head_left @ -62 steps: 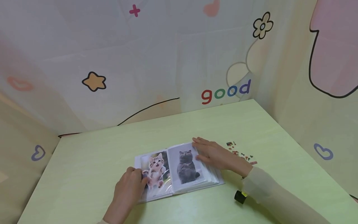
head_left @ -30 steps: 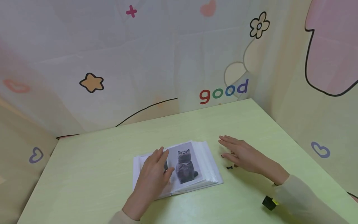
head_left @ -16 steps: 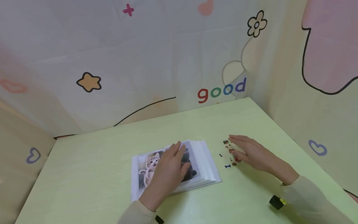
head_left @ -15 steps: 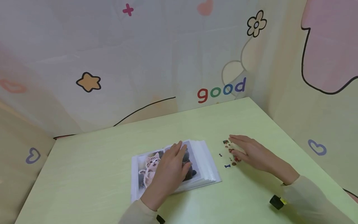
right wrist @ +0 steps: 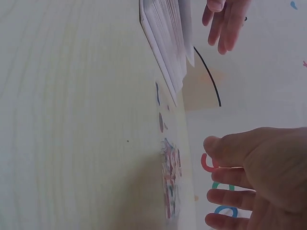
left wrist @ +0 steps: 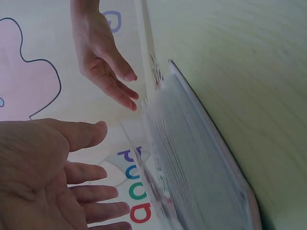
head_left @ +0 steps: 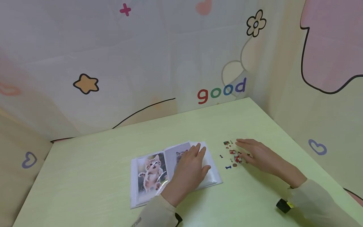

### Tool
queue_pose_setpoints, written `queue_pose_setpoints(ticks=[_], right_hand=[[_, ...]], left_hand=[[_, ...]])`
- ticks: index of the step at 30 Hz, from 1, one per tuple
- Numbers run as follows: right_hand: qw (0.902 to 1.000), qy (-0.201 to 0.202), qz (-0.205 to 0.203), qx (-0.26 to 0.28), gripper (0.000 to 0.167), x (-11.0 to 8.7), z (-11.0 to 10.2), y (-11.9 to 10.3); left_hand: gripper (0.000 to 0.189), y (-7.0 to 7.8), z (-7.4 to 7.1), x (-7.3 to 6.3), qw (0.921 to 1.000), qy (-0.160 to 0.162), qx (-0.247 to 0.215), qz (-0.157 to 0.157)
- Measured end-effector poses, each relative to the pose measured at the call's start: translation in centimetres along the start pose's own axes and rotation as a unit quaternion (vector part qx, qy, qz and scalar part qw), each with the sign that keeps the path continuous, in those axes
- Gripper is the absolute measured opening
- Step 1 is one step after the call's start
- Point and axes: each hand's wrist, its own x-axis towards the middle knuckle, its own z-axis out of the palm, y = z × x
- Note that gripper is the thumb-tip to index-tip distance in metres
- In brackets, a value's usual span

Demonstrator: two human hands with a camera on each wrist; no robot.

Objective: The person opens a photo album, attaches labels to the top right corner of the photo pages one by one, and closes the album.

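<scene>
Turning glossy pages like these goes best with a flat, light palm, I reckon: guide one by its outer edge, then smooth it down so it doesn't spring back. The left hand (head_left: 188,170) is over the right side of a white, rectangular photo album with clear plastic-looking sleeves (head_left: 133,183), fingers spread, pinching nothing. The right hand (head_left: 262,156) is off to the right, fingers extended and gripping nothing, just beside some tiny flat red-and-blue cutouts (head_left: 238,159). The album lies open, slightly angled, on a pale green tabletop (head_left: 93,176), around the middle. Its left side has a striped kitten photo (head_left: 153,171) with some glare; the right has a grey cat photo (head_left: 173,154), partly blocked by that hand. In the right wrist view, a white page (right wrist: 186,28) leans off the stack.
</scene>
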Motion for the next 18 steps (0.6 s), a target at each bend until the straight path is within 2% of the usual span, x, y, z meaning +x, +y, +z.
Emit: queue_pose_setpoints(ticks=[6,13,18], right_hand=[[0.9999,-0.008,-0.002,0.006,0.043,-0.1,0.5,0.1],[0.999,0.013,-0.022,-0.036,0.032,0.5,1.2,0.3],[0.9972,0.027,-0.023,-0.065,0.026,1.2,1.8,0.1]], left_hand=[[0.06,1.5,0.9,1.3,0.9996,-0.025,0.017,0.002],[0.057,2.9,2.1,2.7,0.9992,-0.02,0.034,0.002],[0.057,4.0,3.0,3.8,0.9964,-0.054,0.064,-0.013]])
